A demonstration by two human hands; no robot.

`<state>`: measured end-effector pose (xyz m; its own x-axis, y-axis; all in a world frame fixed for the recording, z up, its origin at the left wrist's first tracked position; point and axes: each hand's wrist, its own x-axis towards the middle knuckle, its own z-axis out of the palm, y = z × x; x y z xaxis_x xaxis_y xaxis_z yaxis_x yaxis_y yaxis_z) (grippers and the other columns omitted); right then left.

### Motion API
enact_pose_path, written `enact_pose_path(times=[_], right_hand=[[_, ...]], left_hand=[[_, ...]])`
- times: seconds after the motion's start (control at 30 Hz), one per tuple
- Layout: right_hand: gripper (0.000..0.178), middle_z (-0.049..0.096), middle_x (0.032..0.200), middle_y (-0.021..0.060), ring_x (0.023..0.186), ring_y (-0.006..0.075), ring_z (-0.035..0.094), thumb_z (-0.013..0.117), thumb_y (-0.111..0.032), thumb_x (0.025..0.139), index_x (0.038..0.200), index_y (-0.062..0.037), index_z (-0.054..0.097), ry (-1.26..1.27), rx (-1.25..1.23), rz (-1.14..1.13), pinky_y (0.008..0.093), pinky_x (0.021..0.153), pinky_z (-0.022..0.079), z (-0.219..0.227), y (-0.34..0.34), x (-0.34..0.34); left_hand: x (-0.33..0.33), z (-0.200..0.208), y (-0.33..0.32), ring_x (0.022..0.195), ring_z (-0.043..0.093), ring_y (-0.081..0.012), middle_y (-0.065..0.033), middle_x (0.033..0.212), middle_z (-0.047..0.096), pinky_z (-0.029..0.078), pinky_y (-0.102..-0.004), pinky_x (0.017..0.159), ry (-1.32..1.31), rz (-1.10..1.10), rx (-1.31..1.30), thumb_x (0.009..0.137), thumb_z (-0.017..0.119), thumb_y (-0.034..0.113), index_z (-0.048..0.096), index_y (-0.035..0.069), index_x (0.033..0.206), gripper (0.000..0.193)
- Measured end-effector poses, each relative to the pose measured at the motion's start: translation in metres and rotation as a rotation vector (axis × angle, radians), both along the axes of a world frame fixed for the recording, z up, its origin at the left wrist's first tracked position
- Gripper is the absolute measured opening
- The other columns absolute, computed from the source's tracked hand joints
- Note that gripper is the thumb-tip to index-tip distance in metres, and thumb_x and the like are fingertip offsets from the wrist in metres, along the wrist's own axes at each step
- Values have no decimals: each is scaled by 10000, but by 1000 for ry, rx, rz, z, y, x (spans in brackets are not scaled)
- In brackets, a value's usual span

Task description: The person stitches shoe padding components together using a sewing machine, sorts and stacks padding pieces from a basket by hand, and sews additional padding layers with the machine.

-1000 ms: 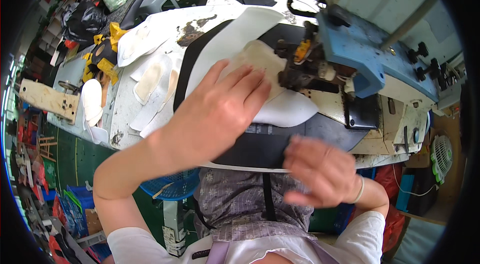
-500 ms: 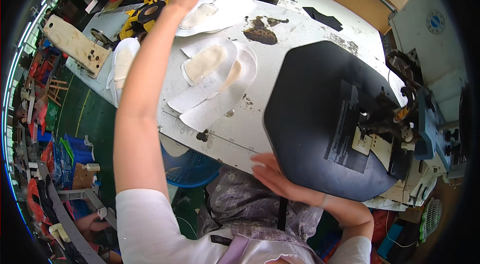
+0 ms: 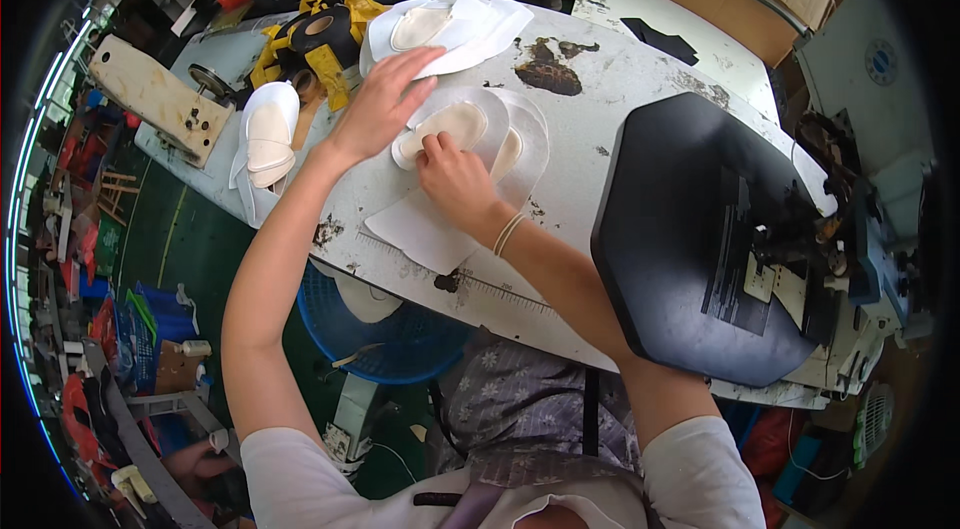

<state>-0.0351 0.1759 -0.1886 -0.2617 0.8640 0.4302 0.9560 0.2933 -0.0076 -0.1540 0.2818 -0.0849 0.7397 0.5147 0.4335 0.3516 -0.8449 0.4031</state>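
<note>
Curved white fabric pieces, each with a beige oval patch, lie on the worn white table. My right hand is over the nearer curved piece, its fingers bent and closed at the lower end of the beige patch. Just up and left of it, my left hand has its fingers stretched out and holds nothing. Its fingertips are by the near edge of a stack of similar white pieces. Another white piece with a beige patch sits at the left, near my left forearm.
A black eight-sided plate surrounds the sewing machine's needle area at the right. Yellow-and-black tape rolls stand behind my left hand. A cream machine arm is at the far left. Below the table's front edge hangs a blue basket.
My left hand has let go of a white piece at the far stack and come back nearer. My right hand has moved from the table's front edge onto the curved white piece.
</note>
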Motion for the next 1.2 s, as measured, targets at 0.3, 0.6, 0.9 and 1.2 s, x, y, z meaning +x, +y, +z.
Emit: enact_pose_path(times=[0.3, 0.6, 0.9, 1.2], right_hand=[[403, 676, 1066, 62, 731, 108, 612, 678, -100, 784, 1178, -23, 710, 238, 351, 683, 232, 546, 481, 109, -204, 32], [214, 676, 1122, 154, 965, 263, 692, 665, -45, 784, 974, 47, 702, 293, 253, 894, 342, 880, 604, 156, -294, 102], [88, 751, 975, 131, 907, 231, 722, 672, -16, 827, 866, 22, 741, -44, 443, 770, 310, 858, 648, 190, -328, 163], [312, 725, 1100, 125, 908, 268, 721, 689, -108, 717, 1007, 9, 679, 46, 96, 158, 323, 706, 624, 188, -291, 196]], left_hand=[[-3, 47, -133, 1355, 527, -233, -136, 1444, 599, 364, -367, 1174, 403, -901, -962, 1084, 477, 254, 529, 57, 1489, 453], [38, 43, -220, 1077, 636, -156, -91, 1127, 702, 493, -321, 947, 349, -1155, -1329, 815, 845, 165, 719, -1, 1102, 355], [69, 113, -262, 885, 652, -116, -27, 959, 723, 509, -291, 779, 432, -588, -1277, 818, 847, 111, 718, 31, 996, 234], [164, 136, -202, 773, 686, -379, -227, 786, 661, 503, -447, 684, 406, -362, -152, 734, 807, 326, 692, -19, 918, 407]])
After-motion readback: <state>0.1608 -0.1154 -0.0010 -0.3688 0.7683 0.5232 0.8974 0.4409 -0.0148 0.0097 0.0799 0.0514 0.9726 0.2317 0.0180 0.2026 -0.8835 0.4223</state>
